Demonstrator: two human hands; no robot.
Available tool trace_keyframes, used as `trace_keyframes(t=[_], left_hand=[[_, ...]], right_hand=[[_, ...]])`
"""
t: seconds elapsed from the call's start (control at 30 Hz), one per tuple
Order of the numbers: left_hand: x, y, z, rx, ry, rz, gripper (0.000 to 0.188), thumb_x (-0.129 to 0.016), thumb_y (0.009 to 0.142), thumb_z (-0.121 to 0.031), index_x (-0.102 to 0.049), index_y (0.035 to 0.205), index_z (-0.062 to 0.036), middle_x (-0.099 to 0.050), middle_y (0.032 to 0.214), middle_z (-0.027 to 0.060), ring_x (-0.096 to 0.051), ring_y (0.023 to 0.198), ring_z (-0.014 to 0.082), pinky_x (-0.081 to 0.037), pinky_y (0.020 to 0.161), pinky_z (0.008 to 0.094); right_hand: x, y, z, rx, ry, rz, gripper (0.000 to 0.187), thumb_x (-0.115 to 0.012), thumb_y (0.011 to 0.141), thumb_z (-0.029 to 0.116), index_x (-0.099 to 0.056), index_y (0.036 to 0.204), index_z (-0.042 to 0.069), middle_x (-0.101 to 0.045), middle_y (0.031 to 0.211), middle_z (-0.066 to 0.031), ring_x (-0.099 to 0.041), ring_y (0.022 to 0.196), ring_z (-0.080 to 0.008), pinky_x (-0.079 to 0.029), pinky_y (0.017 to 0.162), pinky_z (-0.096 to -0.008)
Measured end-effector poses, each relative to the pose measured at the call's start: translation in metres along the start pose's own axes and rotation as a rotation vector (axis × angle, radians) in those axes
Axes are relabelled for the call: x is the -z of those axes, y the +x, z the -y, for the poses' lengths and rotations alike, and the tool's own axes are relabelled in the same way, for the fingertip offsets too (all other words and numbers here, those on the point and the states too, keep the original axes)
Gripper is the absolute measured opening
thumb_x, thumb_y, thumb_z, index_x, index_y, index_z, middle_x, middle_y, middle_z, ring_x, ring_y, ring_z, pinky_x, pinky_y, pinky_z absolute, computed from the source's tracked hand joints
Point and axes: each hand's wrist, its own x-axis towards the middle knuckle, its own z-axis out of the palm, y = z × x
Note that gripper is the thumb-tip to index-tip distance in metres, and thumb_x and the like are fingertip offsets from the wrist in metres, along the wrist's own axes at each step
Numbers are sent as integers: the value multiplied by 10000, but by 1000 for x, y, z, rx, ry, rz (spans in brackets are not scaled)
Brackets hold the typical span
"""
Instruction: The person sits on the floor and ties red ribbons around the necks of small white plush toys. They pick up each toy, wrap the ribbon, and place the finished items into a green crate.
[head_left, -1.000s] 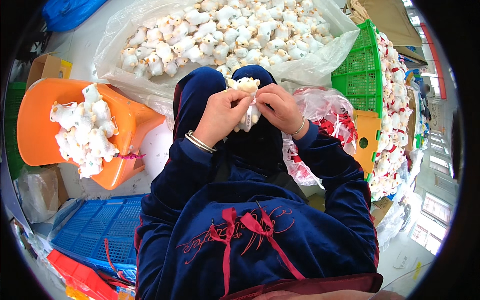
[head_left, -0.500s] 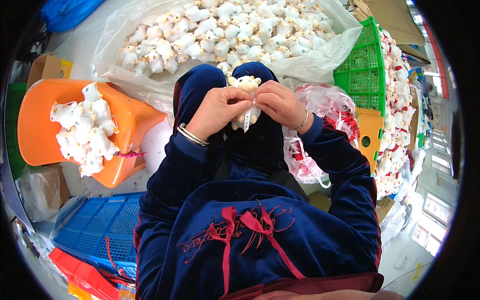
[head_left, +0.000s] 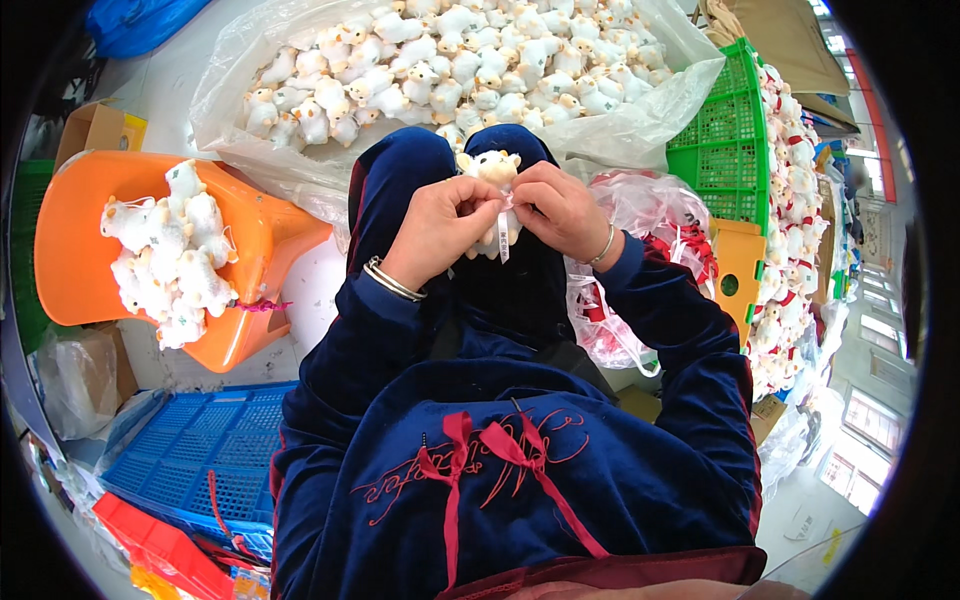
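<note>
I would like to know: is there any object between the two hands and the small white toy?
Nothing visible stands in the way: the left hand and the right hand are both at the small white toy, just below its head. A narrow white strip hangs down its front.

There are two hands (head_left: 440, 230) (head_left: 566, 216), one held toy (head_left: 489, 167) and one orange chair (head_left: 80, 235).

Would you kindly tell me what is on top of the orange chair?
A heap of white plush toys lies on the orange chair, with a pink strip beside them. The seat beneath the heap is covered, and any toys buried in it cannot be seen.
</note>
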Motion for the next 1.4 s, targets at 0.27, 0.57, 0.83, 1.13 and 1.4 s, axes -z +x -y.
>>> trace_keyframes(t=[0.27,0.57,0.83,1.13,1.4], left_hand=[[-2,0,1,-106,89,-44,196,-715,924,-128,-740,1031,34,-737,824,48,-646,710,59,-520,638,230],[6,-1,-15,-160,250,62,148,-709,915,-99,-738,1015,5,-720,823,70,-665,715,113,-525,666,260],[7,5,-16,-303,403,82,104,-695,920,-90,-700,952,8,-676,781,69,-628,675,123,-499,630,264],[2,-3,-8,-254,407,-56,96,-665,904,-73,-635,956,3,-642,760,65,-597,638,118,-489,609,269],[5,-12,-7,-91,246,-135,112,-615,951,-109,-633,969,0,-645,758,67,-621,631,147,-501,605,280]], right_hand=[[-5,-3,-3,50,40,-63,216,-768,798,-20,-625,953,27,-657,962,-113,-653,876,-305,-551,744,-368],[0,3,-4,110,50,-19,216,-765,799,-20,-632,963,23,-665,976,-108,-647,876,-301,-554,751,-358],[8,10,-6,157,61,59,204,-750,801,-20,-629,960,21,-664,978,-100,-643,874,-289,-552,737,-359],[3,0,-1,-28,117,-14,193,-751,840,-9,-636,991,28,-659,933,-110,-653,839,-294,-545,704,-361],[-1,-18,10,-238,178,-77,209,-700,887,-28,-634,1077,31,-660,959,-116,-655,859,-262,-530,771,-339]])
